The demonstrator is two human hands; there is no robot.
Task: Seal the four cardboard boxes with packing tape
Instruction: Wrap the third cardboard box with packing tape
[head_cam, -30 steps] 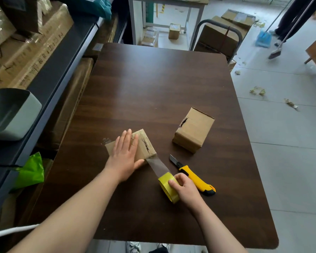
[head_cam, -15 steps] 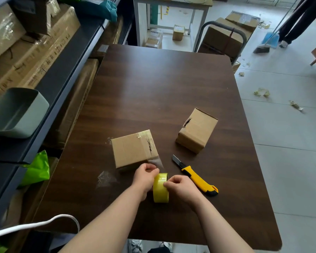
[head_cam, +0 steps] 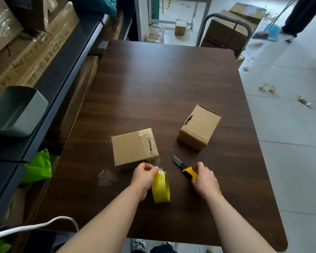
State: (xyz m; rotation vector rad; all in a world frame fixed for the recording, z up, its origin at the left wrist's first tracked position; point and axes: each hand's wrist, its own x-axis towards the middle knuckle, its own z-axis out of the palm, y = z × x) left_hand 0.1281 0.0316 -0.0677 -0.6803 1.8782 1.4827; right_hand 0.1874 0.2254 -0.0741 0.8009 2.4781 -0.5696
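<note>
Two small cardboard boxes sit on the dark wooden table (head_cam: 153, 88). The nearer box (head_cam: 134, 147) has clear tape running off its near right corner to a yellow tape roll (head_cam: 161, 188). My left hand (head_cam: 144, 175) grips that roll and pinches the tape at its top. The second box (head_cam: 199, 127) stands tilted to the right, with a torn seam on its side. My right hand (head_cam: 204, 179) is closed over the handle of a yellow and black utility knife (head_cam: 184, 168), whose blade points away from me.
A crumpled scrap of clear tape (head_cam: 106, 177) lies left of my left hand. Shelving with cartons and a grey bin (head_cam: 16, 110) lines the left side. A trolley with boxes (head_cam: 228, 31) stands beyond the table. A person sweeps at the far right (head_cam: 299, 17).
My left hand left the top of the nearer box and took over the tape roll. My right hand let go of the roll and closed on the knife.
</note>
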